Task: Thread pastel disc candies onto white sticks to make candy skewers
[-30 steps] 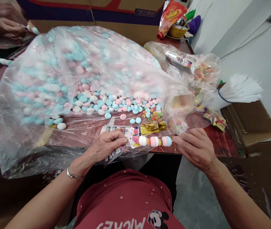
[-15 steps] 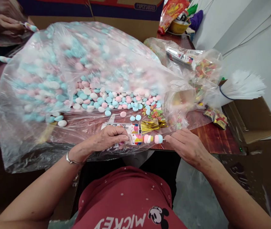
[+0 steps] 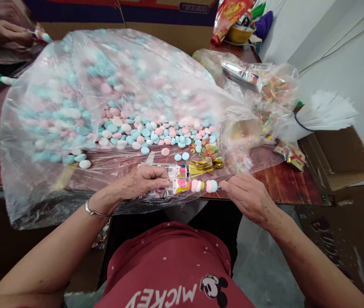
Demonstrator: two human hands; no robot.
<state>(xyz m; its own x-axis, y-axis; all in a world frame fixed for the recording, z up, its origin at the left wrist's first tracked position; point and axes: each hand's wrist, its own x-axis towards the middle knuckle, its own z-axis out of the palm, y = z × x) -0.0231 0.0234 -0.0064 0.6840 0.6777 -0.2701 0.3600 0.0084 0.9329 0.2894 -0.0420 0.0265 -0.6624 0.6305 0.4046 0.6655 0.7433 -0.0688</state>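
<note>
My left hand (image 3: 145, 180) is closed on the mouth of a small printed sleeve bag (image 3: 177, 185) at the table's near edge. My right hand (image 3: 248, 196) pinches the end of a candy skewer (image 3: 203, 186) of pink, white and blue pieces. The skewer's left part lies inside the sleeve bag. Just beyond my hands lie a bundle of gold twist ties (image 3: 203, 167) and a heap of small coloured ring candies (image 3: 206, 149).
A big clear plastic bag (image 3: 73, 107) of pink, blue and white candies covers most of the wooden table (image 3: 284, 182). White sticks (image 3: 326, 114) and an open cardboard box (image 3: 342, 160) are at right. Another person's hands (image 3: 5, 32) work at far left.
The candy skewer has slid left, deeper into the sleeve bag, so fewer pieces show outside it. My right hand followed it leftward; my left hand stayed on the bag.
</note>
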